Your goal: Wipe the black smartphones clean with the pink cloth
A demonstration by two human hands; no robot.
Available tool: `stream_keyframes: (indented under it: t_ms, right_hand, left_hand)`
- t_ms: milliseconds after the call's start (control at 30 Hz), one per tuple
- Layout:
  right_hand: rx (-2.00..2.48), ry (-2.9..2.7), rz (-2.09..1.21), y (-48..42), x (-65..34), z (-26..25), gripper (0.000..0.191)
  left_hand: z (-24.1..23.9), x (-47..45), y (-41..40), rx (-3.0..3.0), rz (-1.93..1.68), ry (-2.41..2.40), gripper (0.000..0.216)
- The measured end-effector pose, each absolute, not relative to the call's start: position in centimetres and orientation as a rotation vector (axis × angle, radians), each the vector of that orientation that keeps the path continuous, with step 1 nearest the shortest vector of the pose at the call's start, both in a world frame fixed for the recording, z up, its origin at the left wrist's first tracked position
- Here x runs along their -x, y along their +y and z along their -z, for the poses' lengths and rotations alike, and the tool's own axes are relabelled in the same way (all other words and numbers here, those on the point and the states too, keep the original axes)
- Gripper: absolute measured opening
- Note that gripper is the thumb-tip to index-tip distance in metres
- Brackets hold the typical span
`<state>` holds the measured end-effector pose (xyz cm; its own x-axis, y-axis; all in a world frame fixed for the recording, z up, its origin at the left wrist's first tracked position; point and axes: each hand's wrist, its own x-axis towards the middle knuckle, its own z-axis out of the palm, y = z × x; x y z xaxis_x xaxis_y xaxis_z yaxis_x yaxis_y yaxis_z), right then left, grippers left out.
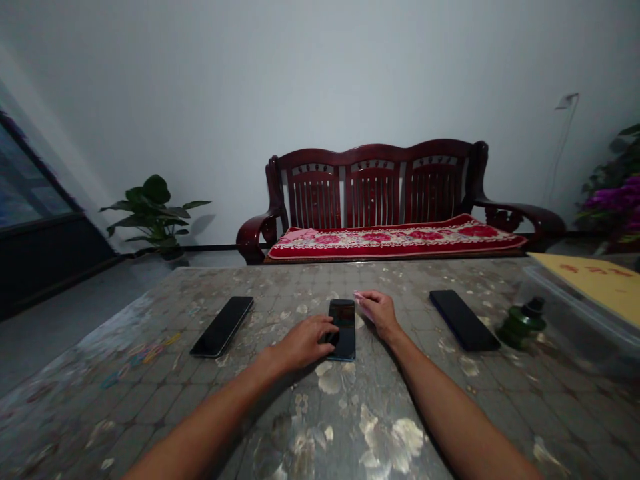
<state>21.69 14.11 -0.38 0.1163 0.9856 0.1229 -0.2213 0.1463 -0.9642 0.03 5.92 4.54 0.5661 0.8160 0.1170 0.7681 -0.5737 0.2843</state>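
Observation:
A dark smartphone lies flat at the middle of the table, its screen up and glossy. My left hand rests over its left side, with bent fingers and thumb gripping it against the tabletop. Just beyond the phone's right edge, my right hand is closed on a small pale pink cloth, mostly hidden by the fingers. Another black smartphone lies slanted to the left of my hands. To the right, a third dark smartphone lies flat, slanted the other way.
A green bottle with a black cap stands beside a clear plastic bin topped by yellow paper. Colourful loose bands lie at left on the patterned tablecloth. Behind the table stands a wooden bench.

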Motion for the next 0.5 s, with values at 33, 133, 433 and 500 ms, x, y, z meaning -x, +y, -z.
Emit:
stream_keyframes:
  t_ms: [33,133,433,500]
  right_hand:
    - [0.985,-1.018,-1.134,14.2,-21.7,0.4,0.032]
    - [0.973,-0.988,-1.123,14.4,-21.9,0.4,0.031]
    - [0.964,-0.937,-1.132,14.8,-22.0,0.3,0.024]
    - [0.959,-0.929,-1.140,14.8,-22.0,0.3,0.024]
  left_hand:
    - [-4.9,0.0,6.8,-2.706,-0.270,1.271,0.050]
    - [-5.6,-0.4,9.8,-2.874,-0.125,1.191,0.074]
    - [-6.3,-2.6,13.8,-3.058,0.224,0.960,0.096]
    - [-6.5,-2.8,14.1,-3.053,0.255,0.950,0.092]
